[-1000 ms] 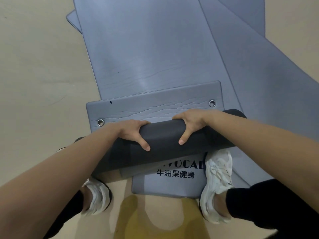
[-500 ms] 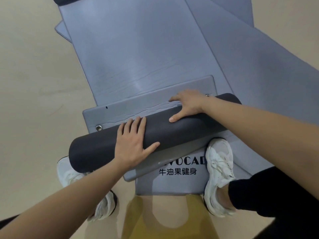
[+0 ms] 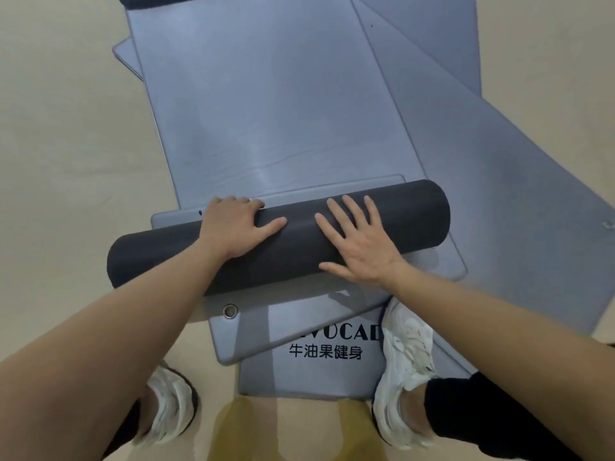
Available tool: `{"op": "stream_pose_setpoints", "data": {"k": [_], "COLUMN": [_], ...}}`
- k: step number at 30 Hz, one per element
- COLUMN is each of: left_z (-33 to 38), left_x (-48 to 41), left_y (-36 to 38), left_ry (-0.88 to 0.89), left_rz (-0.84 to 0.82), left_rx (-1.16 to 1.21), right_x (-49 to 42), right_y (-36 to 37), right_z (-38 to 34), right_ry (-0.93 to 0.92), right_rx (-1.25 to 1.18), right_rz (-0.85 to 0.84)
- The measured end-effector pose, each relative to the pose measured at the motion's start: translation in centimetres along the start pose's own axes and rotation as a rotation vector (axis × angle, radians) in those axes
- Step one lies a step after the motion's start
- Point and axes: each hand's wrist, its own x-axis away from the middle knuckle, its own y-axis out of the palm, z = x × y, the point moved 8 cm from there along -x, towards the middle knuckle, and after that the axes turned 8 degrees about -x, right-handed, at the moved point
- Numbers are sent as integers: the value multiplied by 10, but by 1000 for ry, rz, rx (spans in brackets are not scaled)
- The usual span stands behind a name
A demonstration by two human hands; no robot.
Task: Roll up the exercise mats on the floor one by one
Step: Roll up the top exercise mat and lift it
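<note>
left hand (image 3: 233,226) grips mat roll (image 3: 416,216), right hand (image 3: 357,242) flat

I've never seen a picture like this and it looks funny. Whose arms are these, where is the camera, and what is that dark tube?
The camera sits on a person's head and looks down, so you see their own arms and white sneakers. Several blue-grey exercise mats lie overlapping on the beige floor. The dark tube is a rolled mat, only partly rolled up so far. The left hand curls its fingers over the far side of it. The right hand lies flat on top, fingers straight. A mat near the feet has printed writing.
</note>
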Motion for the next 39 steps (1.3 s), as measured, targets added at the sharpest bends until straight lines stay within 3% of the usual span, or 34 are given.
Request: {"op": "stream_pose_setpoints", "data": {"k": [7, 13, 20, 26, 31, 39], "left_z": [40, 57, 46, 27, 11, -12], "left_x": [56, 59, 31, -6, -38, -69], "left_y": [-14, 26, 29, -3, -25, -47], "left_ry": [0, 24, 6, 0, 46, 123], "left_rz": [366, 168, 138, 161, 146, -51], "left_rx": [44, -94, -177, -151, -55, -11], "right_x": [-40, -81, -16, 19, 20, 10], "right_y": [-16, -31, -39, -27, -17, -34], "right_z": [22, 56, 144, 181, 177, 179], "right_ry": [-16, 29, 506, 678, 759, 781], "right_rx": [-55, -233, -360, -598, -945, -977], "right_rz": [11, -83, 245, 371, 340, 221]}}
